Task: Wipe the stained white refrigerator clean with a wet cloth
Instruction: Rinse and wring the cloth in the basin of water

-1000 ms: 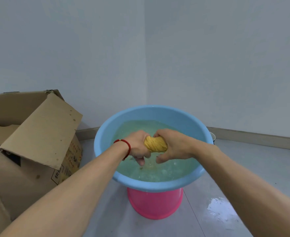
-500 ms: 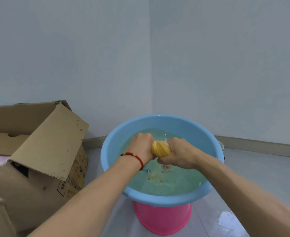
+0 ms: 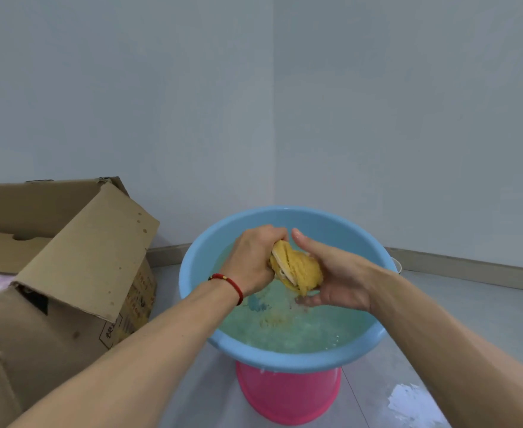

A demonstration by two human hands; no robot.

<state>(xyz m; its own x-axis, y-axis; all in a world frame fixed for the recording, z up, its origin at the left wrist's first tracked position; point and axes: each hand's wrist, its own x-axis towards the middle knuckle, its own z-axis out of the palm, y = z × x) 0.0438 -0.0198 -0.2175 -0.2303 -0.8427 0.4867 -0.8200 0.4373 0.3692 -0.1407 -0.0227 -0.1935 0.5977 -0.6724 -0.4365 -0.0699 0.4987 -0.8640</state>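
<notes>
A wet yellow cloth is bunched up above the water of a blue basin. My left hand, with a red string on its wrist, grips the cloth's left end in a fist. My right hand has loosened: its palm faces the cloth, thumb straight up, fingers under the bundle. The basin holds cloudy, greenish water with bits floating in it. The refrigerator is not in view.
The basin sits on an upturned pink bucket in a room corner. An open cardboard box stands close on the left, its flap near the basin. A wet patch shines on the grey floor at right.
Both hands were twisting the cloth tight between them. Now my right hand has let go its grip and the bundle has loosened and spread; the left hand still grips it.
</notes>
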